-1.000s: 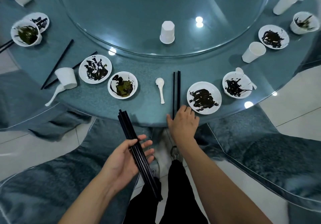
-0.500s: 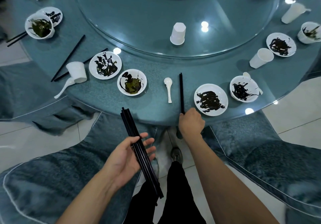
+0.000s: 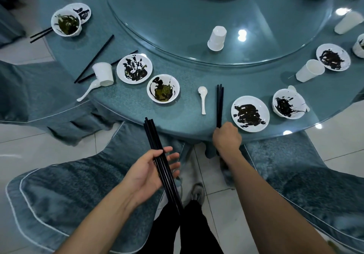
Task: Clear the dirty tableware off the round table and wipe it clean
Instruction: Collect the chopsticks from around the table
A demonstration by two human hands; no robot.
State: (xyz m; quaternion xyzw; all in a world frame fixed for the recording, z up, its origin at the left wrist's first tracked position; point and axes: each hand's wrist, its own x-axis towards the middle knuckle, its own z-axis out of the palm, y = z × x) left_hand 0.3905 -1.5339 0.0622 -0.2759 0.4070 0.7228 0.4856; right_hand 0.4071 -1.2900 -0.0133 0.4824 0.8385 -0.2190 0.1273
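Note:
My left hand (image 3: pixel 149 172) holds a bundle of black chopsticks (image 3: pixel 157 155) below the edge of the round table (image 3: pixel 187 127). At that edge my right hand (image 3: pixel 227 137) grips the near end of a black chopstick pair (image 3: pixel 219 104) whose far part still lies on the table. A white spoon (image 3: pixel 202 98) lies just left of that pair. Dirty white dishes sit along the rim: a bowl (image 3: pixel 163 88), a plate (image 3: pixel 134 68), a plate (image 3: pixel 250 113) beside my right hand and a bowl (image 3: pixel 288 104).
A glass turntable (image 3: pixel 177 17) carries an upturned white cup (image 3: pixel 216 38). More cups (image 3: pixel 103 74) (image 3: pixel 309 73), loose chopsticks (image 3: pixel 94 58), a spoon (image 3: pixel 87 92) and dirty dishes (image 3: pixel 67 24) (image 3: pixel 332 57) line the rim. Covered chairs (image 3: pixel 59 184) (image 3: pixel 305 175) stand at both sides of my legs.
My right hand went from resting flat over the near end of the chopstick pair to gripping it, and the two sticks have closed together. My left hand kept its bundle.

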